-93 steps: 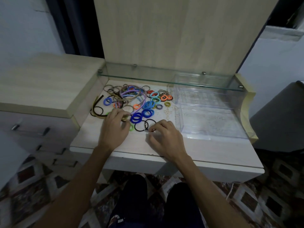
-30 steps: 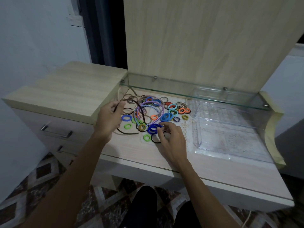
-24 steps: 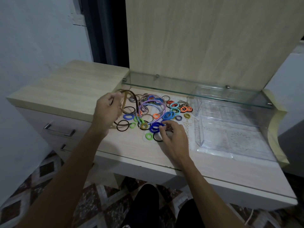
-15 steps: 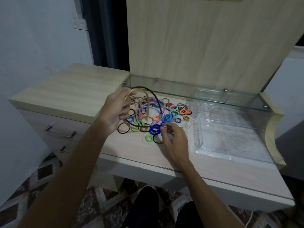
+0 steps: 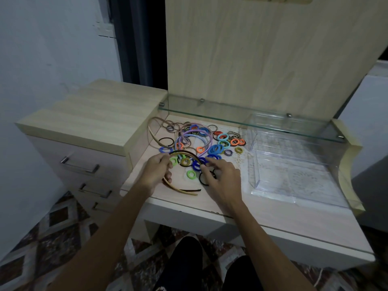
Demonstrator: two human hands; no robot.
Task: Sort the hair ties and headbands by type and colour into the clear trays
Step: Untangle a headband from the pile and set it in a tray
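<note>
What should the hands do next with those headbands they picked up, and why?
Probably carry them right and set them in the near clear tray. The left hand already grips the black and tan headbands clear of the pile, the right hand is touching their other end, and both trays look empty, so headbands could start one.

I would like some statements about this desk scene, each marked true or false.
1. The left hand holds dark and tan headbands. True.
2. The clear trays already hold hair ties. False: they look empty.
3. The trays sit to the right of the pile of hair ties. True.
4. The right hand is inside a tray. False: it is at the pile's near edge.
5. A purple headband lies in the pile. True.
</note>
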